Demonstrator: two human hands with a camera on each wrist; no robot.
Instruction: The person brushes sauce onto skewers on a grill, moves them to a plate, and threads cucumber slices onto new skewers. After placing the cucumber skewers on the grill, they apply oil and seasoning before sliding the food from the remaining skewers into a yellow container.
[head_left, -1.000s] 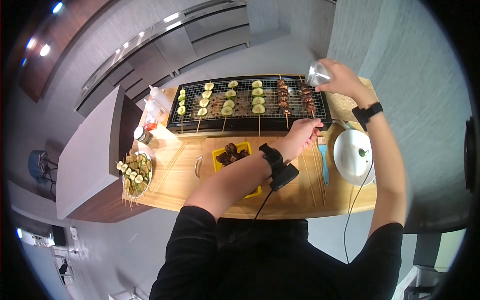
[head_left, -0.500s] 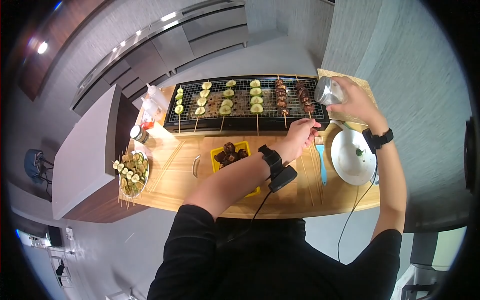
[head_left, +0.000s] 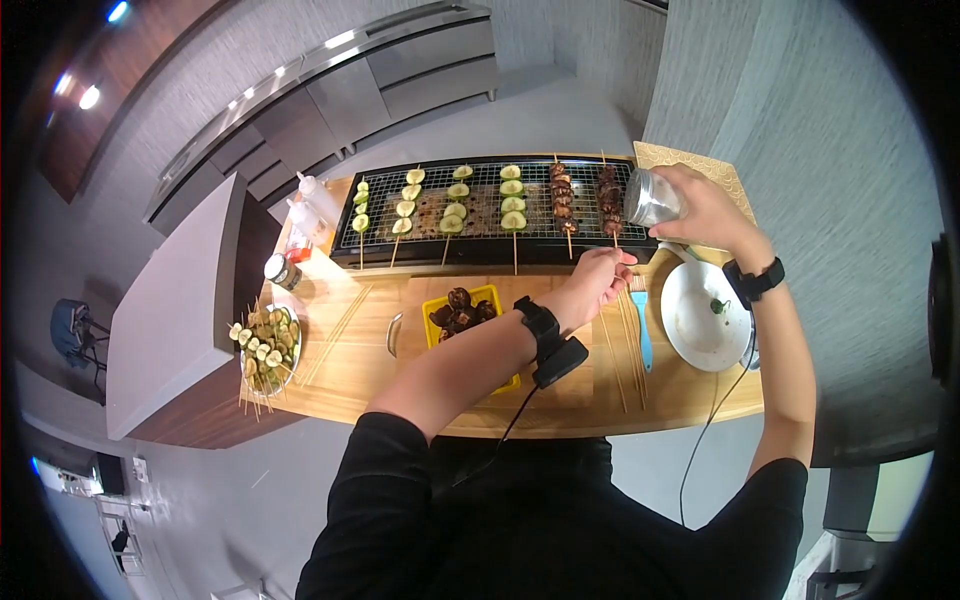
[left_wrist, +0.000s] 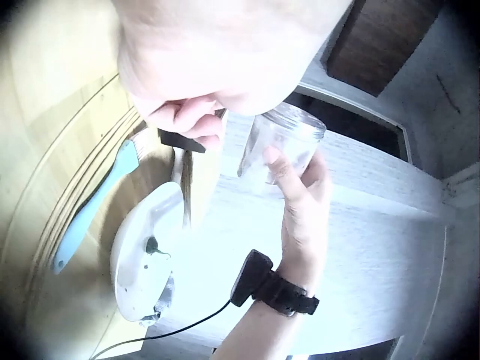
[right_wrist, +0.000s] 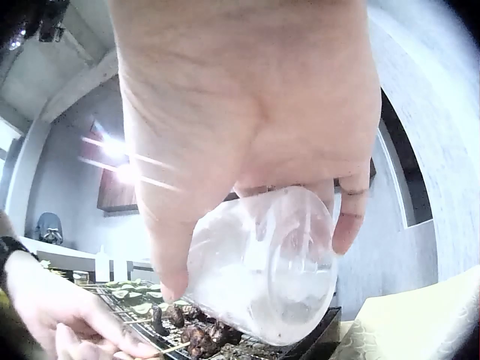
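In the head view my right hand point(head_left: 712, 210) grips a clear jar point(head_left: 655, 200) tipped sideways, its metallic-looking lid end toward the rightmost skewer of dark brown pieces point(head_left: 609, 190) on the grill point(head_left: 485, 250). My left hand point(head_left: 592, 288) pinches the bare lower end of that skewer at the grill's front edge. From the right wrist, the jar's clear base point(right_wrist: 300, 270) shows between thumb and fingers, with pale contents inside. The left wrist view shows curled left fingers point(left_wrist: 187, 120); what they pinch is hidden there.
Another brown skewer point(head_left: 562, 195) and several green-slice skewers point(head_left: 513, 190) lie on the grate. Right of my left hand are a blue brush point(head_left: 644, 330) and a white bowl point(head_left: 688, 335). A yellow tray point(head_left: 431, 303) holds dark pieces; a plate of skewers point(head_left: 268, 345) stands left.
The right hand and jar have swung right and toward me, from over the skewer's upper part to beside its lower part. The left hand has drawn slightly nearer to me with the skewer end.
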